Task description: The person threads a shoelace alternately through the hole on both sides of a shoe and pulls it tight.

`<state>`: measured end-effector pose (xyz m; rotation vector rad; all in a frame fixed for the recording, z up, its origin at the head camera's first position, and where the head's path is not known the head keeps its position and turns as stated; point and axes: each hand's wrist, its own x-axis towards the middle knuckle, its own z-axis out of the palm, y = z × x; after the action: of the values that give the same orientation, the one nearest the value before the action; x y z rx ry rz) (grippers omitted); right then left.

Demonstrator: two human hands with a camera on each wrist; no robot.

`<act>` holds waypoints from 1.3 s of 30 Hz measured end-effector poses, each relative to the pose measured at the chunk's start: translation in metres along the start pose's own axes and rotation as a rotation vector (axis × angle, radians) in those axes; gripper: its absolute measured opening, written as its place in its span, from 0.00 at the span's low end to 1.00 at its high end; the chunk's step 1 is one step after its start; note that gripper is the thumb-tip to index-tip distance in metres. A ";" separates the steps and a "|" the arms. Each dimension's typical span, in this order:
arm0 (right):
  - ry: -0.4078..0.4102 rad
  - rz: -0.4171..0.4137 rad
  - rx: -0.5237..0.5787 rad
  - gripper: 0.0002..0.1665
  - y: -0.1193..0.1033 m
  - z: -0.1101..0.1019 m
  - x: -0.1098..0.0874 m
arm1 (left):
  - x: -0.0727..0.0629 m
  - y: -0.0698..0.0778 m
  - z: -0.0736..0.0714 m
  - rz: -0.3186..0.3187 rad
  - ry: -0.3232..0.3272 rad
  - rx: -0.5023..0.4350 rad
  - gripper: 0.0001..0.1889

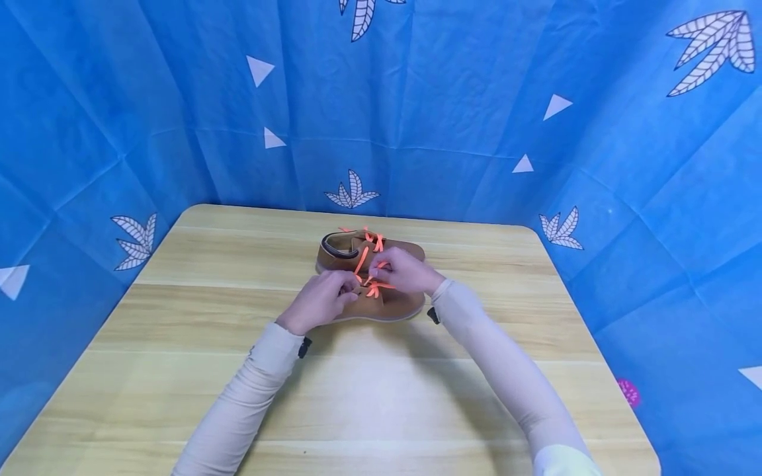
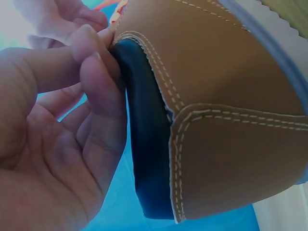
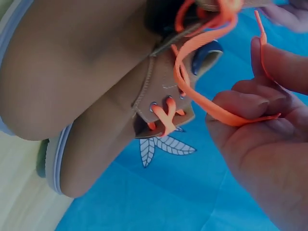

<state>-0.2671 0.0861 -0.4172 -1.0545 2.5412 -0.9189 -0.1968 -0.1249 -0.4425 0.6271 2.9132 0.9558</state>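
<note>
A brown shoe (image 1: 401, 305) with a pale sole and orange laces lies on the table beneath both hands. My left hand (image 1: 321, 301) is at its ankle opening, finger and thumb pinched at the tongue just above the dark padded collar (image 2: 147, 130). My right hand (image 1: 401, 270) is over the lacing. In the right wrist view, its curled fingers hold an orange shoelace (image 3: 207, 105) that bows out from the shoe, and a free lace tip stands up beside the thumb. Behind lies the matching brown shoe (image 1: 411, 250), its laces crossed through the eyelets.
The shoes stand side by side, toes to the right, near the back of the light wooden table (image 1: 369, 403). A blue patterned curtain (image 1: 452, 99) hangs around the back and sides.
</note>
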 end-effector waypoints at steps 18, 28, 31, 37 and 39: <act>-0.185 0.052 0.088 0.08 0.008 0.009 0.019 | 0.000 -0.007 -0.002 -0.003 -0.051 -0.040 0.06; -0.194 0.082 0.030 0.09 0.006 0.012 0.021 | 0.001 -0.011 -0.002 0.006 -0.111 -0.069 0.02; -0.181 0.053 -0.003 0.08 0.004 0.014 0.021 | 0.002 -0.014 -0.002 0.018 -0.113 -0.083 0.03; -0.189 -0.016 -0.054 0.07 0.000 0.014 0.020 | 0.001 -0.016 -0.004 0.027 -0.131 -0.108 0.03; -0.201 -0.033 -0.065 0.06 0.000 0.014 0.020 | 0.000 -0.015 -0.005 0.025 -0.140 -0.091 0.04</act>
<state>-0.2748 0.0658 -0.4277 -1.1484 2.4088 -0.7038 -0.2030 -0.1384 -0.4465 0.6961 2.7294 0.9977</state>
